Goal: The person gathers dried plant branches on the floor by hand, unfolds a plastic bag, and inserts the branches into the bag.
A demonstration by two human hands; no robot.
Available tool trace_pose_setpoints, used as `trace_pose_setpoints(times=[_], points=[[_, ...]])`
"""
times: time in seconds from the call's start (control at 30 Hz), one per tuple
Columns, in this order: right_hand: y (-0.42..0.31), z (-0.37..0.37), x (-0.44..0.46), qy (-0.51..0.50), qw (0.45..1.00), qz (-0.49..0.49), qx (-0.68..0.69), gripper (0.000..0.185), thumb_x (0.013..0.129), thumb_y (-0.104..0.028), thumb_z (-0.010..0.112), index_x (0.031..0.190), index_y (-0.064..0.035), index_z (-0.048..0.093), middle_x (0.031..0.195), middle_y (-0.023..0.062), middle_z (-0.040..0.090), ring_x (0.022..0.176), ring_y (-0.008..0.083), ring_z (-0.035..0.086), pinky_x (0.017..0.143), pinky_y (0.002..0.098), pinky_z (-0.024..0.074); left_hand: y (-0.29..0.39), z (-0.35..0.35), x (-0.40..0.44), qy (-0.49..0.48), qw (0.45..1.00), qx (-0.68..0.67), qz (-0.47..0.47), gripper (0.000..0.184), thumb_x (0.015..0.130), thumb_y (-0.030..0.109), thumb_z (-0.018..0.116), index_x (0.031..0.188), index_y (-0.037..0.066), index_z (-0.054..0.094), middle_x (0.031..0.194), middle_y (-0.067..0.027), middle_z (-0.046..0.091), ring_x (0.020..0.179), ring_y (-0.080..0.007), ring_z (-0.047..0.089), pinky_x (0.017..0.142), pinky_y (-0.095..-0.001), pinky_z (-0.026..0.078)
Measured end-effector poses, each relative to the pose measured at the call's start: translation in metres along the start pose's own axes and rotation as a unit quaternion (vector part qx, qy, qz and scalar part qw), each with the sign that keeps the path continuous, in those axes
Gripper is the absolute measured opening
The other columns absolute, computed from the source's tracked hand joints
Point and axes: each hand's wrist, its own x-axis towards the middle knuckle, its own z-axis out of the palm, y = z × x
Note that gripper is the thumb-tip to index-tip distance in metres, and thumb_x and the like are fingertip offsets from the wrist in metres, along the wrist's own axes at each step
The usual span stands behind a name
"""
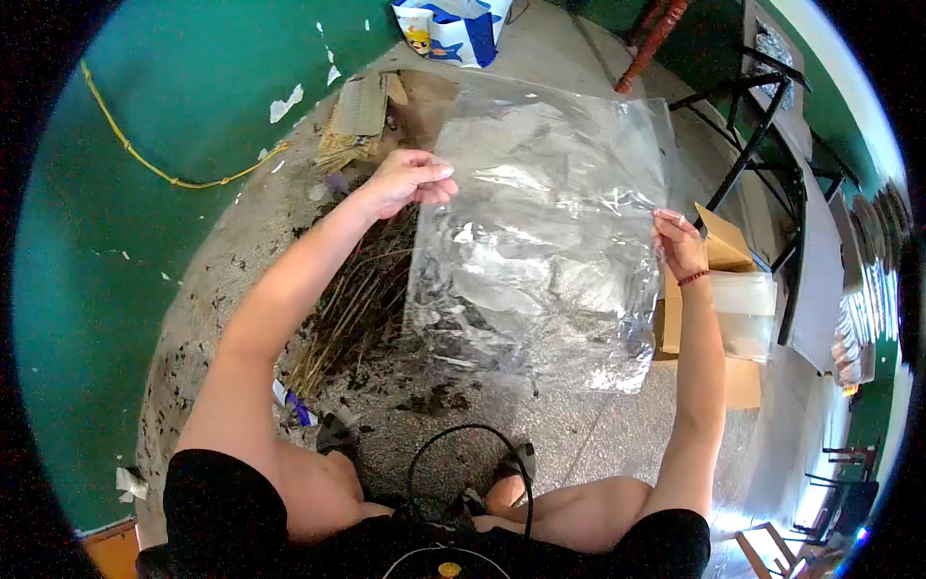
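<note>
A large clear plastic bag (pixel 540 241) is stretched out flat in front of me, wrinkled and shiny. My left hand (pixel 410 181) pinches its left edge between thumb and fingers. On the opposite side, my right hand (pixel 681 243) grips the right edge, with a dark red bracelet on the wrist. Below and left of the bag, a heap of thin brown twigs (pixel 362 289) lies on the floor, partly covered by the bag and my left forearm. Through the plastic the floor shows faintly.
Right of the bag stands an open cardboard box (pixel 723 241) with a stack of clear plastic bags (pixel 743 314). Folded cardboard (pixel 359 108) lies beyond the twigs. A blue-white shopping bag (pixel 463 34) stands at the back. Black-legged tables (pixel 772 125) line the right; a green wall (pixel 145 270) borders the left.
</note>
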Motion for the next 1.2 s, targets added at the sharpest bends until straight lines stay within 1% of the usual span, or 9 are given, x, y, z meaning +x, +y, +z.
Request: trace_pose_setpoints(times=[0.27, 0.37, 0.5, 0.57, 0.6, 0.7, 0.77, 0.9, 1.2], points=[[0.001, 0.001, 0.004, 0.082, 0.995, -0.055, 0.002, 0.013, 0.077, -0.006, 0.06, 0.091, -0.0038, 0.06, 0.074, -0.0003, 0.058, 0.06, 0.0071, 0.051, 0.05, 0.0177, 0.0384, 0.009, 0.006, -0.005, -0.009, 0.996, 0.084, 0.008, 0.024, 0.085, 0.023, 0.055, 0.092, 0.0, 0.054, 0.083, -0.0134, 0.063, 0.065, -0.0147, 0.061, 0.054, -0.0244, 0.049], [0.005, 0.002, 0.004, 0.107, 0.992, -0.054, 0.027, 0.015, 0.076, -0.008, 0.062, 0.09, -0.0047, 0.06, 0.076, -0.0002, 0.059, 0.059, 0.0058, 0.051, 0.05, 0.017, 0.0373, 0.013, 0.019, -0.01, 0.021, 1.0, -0.004, 0.011, 0.026, 0.084, 0.023, 0.055, 0.096, -0.001, 0.053, 0.086, -0.0135, 0.062, 0.067, -0.0143, 0.06, 0.055, -0.0237, 0.048], [0.055, -0.029, 0.031, 0.118, 0.991, 0.025, -0.061, 0.023, 0.071, -0.011, 0.066, 0.092, -0.0029, 0.06, 0.078, 0.0056, 0.061, 0.061, 0.0145, 0.055, 0.054, 0.024, 0.0432, 0.005, 0.032, -0.012, -0.017, 0.995, -0.016, 0.092, 0.033, 0.075, 0.006, 0.063, 0.105, -0.002, 0.051, 0.078, -0.0051, 0.057, 0.065, -0.0112, 0.056, 0.058, -0.0219, 0.046], [0.091, -0.04, 0.053, 0.228, 0.812, -0.051, -0.535, 0.031, 0.067, -0.013, 0.068, 0.093, 0.0007, 0.059, 0.081, 0.0125, 0.061, 0.07, 0.0262, 0.057, 0.066, 0.0334, 0.0463, 0.008, 0.038, -0.019, -0.012, 0.996, -0.02, 0.086, 0.04, 0.072, -0.001, 0.064, 0.109, -0.003, 0.049, 0.073, -0.002, 0.053, 0.064, -0.0101, 0.054, 0.057, -0.0212, 0.045], [0.089, -0.02, 0.047, 0.255, 0.811, -0.232, -0.473, 0.034, 0.067, -0.014, 0.067, 0.094, 0.0034, 0.058, 0.084, 0.0171, 0.059, 0.079, 0.0335, 0.056, 0.077, 0.038, 0.0438, 0.007, 0.041, -0.021, -0.023, 0.995, -0.033, 0.091, 0.041, 0.072, -0.002, 0.063, 0.11, -0.003, 0.048, 0.073, -0.0022, 0.053, 0.064, -0.0104, 0.054, 0.057, -0.0213, 0.045], [0.01, 0.088, 0.0, 0.192, 0.817, -0.353, -0.414, 0.032, 0.068, -0.016, 0.068, 0.093, 0.001, 0.059, 0.086, 0.0151, 0.059, 0.083, 0.0297, 0.056, 0.077, 0.0363, 0.0437, 0.01, 0.055, -0.032, -0.014, 0.996, -0.043, 0.077, 0.044, 0.072, -0.002, 0.062, 0.112, -0.003, 0.045, 0.077, -0.0054, 0.055, 0.063, -0.0109, 0.053, 0.055, -0.0216, 0.044], [-0.019, 0.144, -0.023, 0.033, 0.9, -0.302, -0.314, 0.029, 0.07, -0.014, 0.067, 0.093, 0.0012, 0.058, 0.097, 0.0126, 0.059, 0.086, 0.0221, 0.057, 0.076, 0.0314, 0.0446, 0.007, 0.057, -0.038, -0.026, 0.997, -0.028, 0.072, 0.042, 0.073, 0.004, 0.063, 0.112, 0.003, 0.048, 0.082, -0.0035, 0.057, 0.064, -0.0097, 0.053, 0.057, -0.0214, 0.044], [-0.034, 0.219, -0.048, -0.056, 0.782, -0.492, -0.377, 0.03, 0.065, -0.012, 0.071, 0.091, -0.0006, 0.058, 0.085, 0.012, 0.058, 0.078, 0.0228, 0.057, 0.069, 0.0297, 0.0462, 0.0, 0.064, -0.043, 0.014, 0.996, 0.015, 0.087, 0.037, 0.074, 0.003, 0.063, 0.108, 0.002, 0.05, 0.08, -0.0028, 0.056, 0.064, -0.0088, 0.053, 0.055, -0.0205, 0.044], [-0.024, 0.256, -0.046, -0.065, 0.844, -0.4, -0.35, 0.022, 0.067, -0.012, 0.065, 0.085, -0.0011, 0.058, 0.083, 0.0149, 0.057, 0.076, 0.0325, 0.057, 0.065, 0.037, 0.0463, 0.006, 0.059, -0.056, 0.006, 0.99, 0.079, 0.113, 0.036, 0.073, 0.001, 0.059, 0.106, -0.005, 0.048, 0.079, -0.0033, 0.053, 0.067, -0.0095, 0.054, 0.056, -0.0231, 0.047]])
